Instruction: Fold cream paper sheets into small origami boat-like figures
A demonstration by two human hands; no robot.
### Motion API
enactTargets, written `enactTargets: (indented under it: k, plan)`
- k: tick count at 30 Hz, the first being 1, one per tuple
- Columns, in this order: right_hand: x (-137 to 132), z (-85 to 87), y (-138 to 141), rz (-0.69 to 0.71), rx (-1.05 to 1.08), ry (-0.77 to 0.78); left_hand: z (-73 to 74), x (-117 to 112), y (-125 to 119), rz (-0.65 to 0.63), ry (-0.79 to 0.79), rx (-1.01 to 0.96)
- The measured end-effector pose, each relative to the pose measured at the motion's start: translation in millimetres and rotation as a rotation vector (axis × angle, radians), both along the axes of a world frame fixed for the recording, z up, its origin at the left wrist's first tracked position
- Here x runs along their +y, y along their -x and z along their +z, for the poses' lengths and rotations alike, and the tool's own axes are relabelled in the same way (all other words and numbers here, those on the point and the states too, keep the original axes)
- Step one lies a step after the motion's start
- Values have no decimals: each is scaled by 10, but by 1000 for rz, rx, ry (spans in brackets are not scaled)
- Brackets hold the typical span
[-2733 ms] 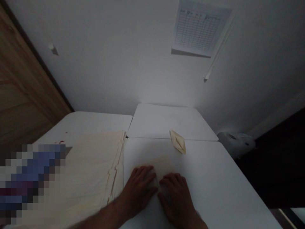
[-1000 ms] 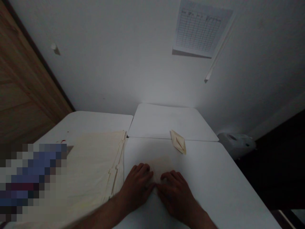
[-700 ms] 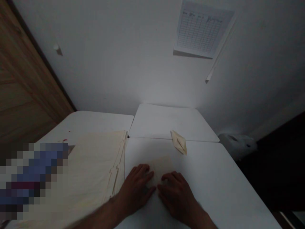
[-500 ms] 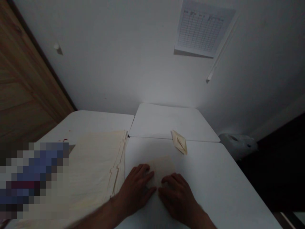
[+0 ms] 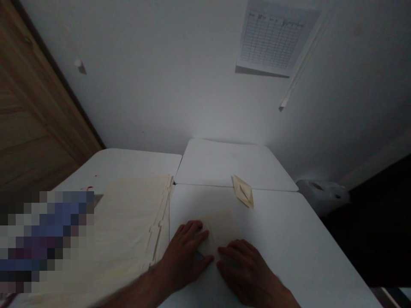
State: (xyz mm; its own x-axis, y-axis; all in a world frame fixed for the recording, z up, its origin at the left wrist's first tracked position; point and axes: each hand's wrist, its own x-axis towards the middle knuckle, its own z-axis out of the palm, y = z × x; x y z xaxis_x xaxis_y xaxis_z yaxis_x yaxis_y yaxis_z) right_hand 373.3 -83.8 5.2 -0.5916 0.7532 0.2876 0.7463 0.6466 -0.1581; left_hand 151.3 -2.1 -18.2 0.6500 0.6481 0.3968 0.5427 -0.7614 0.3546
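I had both bare hands pressed on a cream paper sheet point(image 5: 221, 229) lying on the white folding table point(image 5: 289, 244), the left hand point(image 5: 184, 256) and right hand point(image 5: 248, 269) open and palm-down with fingers spread, holding nothing in a grip. The sheet sat between and under them, its far part showing. It looked light, thin and soft, apt to slide or crease, so I judged its free far edge the place for a pinch. A folded paper piece point(image 5: 243, 191) lay beyond, with manila file folders point(image 5: 128, 226) stacked to the left.
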Motion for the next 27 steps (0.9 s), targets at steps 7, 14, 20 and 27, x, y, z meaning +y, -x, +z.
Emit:
enactTargets:
  k: [7, 14, 20, 27]
  plan:
    - [-18, -4, 9, 2, 4, 29, -56, 4, -17, 21, 25, -28]
    - [-49, 0, 29, -49, 19, 55, -75, 97, -7, 18, 145, -68]
    - [-56, 34, 44, -62, 17, 67, -62, 186, 111, -151, 217, -203]
    - [-48, 36, 50, -68, 45, 46, 45, 237, 243, -221, 264, -146]
